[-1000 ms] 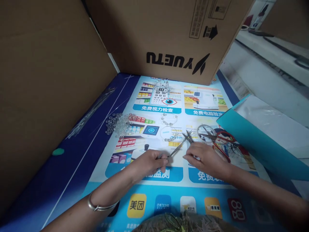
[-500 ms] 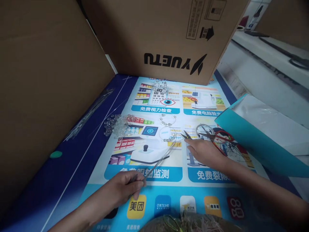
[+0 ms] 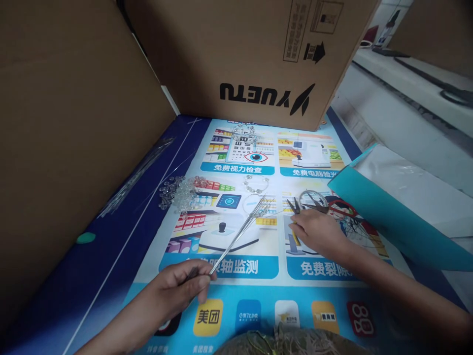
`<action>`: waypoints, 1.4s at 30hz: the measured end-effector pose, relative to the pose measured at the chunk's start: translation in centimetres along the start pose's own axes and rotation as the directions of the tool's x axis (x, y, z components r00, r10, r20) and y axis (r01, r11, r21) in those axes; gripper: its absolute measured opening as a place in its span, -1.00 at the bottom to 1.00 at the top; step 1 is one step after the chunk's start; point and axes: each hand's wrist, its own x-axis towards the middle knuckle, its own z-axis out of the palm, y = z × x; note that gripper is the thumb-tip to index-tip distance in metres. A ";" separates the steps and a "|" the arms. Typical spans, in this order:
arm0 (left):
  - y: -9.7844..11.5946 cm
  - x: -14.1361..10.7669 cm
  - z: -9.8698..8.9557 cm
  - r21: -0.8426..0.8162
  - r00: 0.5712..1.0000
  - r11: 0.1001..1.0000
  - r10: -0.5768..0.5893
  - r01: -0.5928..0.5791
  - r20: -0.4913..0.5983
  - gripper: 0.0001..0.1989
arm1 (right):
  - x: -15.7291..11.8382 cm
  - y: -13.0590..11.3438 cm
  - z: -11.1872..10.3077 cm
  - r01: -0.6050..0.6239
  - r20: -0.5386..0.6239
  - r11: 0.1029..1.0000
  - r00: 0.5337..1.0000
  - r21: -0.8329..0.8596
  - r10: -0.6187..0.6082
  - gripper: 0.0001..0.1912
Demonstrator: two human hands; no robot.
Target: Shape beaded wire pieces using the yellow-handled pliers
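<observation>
My left hand (image 3: 185,283) is closed around a bundle of thin metal wires (image 3: 236,235), which slants up to the right over the printed mat. Over at the right, my right hand (image 3: 318,228) grips a pair of pliers (image 3: 294,206). Their dark jaws are spread and point away from me, and a yellow handle shows below the fingers. Between the wire tips and the pliers lie a beaded wire ring (image 3: 264,211), partly covered by the bundle, and a thin wire end. A second beaded ring (image 3: 256,184) lies just beyond.
A heap of clear beads (image 3: 181,193) lies left of centre, with more beaded pieces (image 3: 244,133) farther back. Red-handled scissors (image 3: 342,207) and a wire coil (image 3: 313,192) are beyond my right hand. Cardboard (image 3: 258,54) walls the back and left; a teal box (image 3: 399,212) stands right.
The pliers have turned from pointing left to pointing away, and their yellow handle now shows. The wire bundle's tips have swung up and farther away, across the nearer ring.
</observation>
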 end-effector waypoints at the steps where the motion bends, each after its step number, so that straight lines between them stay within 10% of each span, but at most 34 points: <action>1: 0.6 0.5 0.5 0.006 0.997 0.998 0.058 -0.058 0.047 -0.69 | -0.1 -0.5 -0.2 0.051 0.031 0.993 0.998 0.110 -0.055 -0.67; 6: 4.8 3.5 3.9 0.064 0.925 0.939 0.320 -0.339 0.207 -0.73 | -0.1 -3.9 -1.4 0.093 0.058 0.678 0.979 0.729 -0.196 -0.66; 11: 7.3 5.8 5.9 -0.009 0.853 0.874 0.477 -0.487 0.212 -0.72 | 1.1 -5.2 -2.5 0.229 -0.222 0.473 0.972 0.851 -0.072 -0.78; 18: 6.1 6.9 6.5 -0.100 0.844 0.839 0.525 -0.535 -0.114 -0.71 | 1.3 -4.5 -3.8 0.362 -0.336 0.621 0.927 0.695 -0.166 -0.77; 22: 5.7 6.8 6.8 -0.150 0.739 0.745 0.572 -0.650 -0.356 -0.74 | 0.9 -4.7 -4.3 0.396 -0.357 0.707 0.909 0.585 -0.214 -0.76; 25: 5.4 7.0 7.1 -0.132 0.705 0.713 0.616 -0.689 -0.351 -0.74 | 0.9 -4.8 -2.9 0.412 -0.358 0.734 0.902 0.540 -0.243 -0.76; 31: 3.9 8.3 7.9 -0.261 0.806 0.764 0.536 -0.590 -0.253 -0.74 | 1.6 -4.1 2.1 0.332 -0.209 0.781 0.943 0.528 -0.259 -0.66; 42: 4.2 7.7 8.3 -0.169 0.794 0.779 0.570 -0.604 -0.210 -0.74 | 1.8 -4.1 3.0 0.315 -0.195 0.819 0.948 0.479 -0.250 -0.66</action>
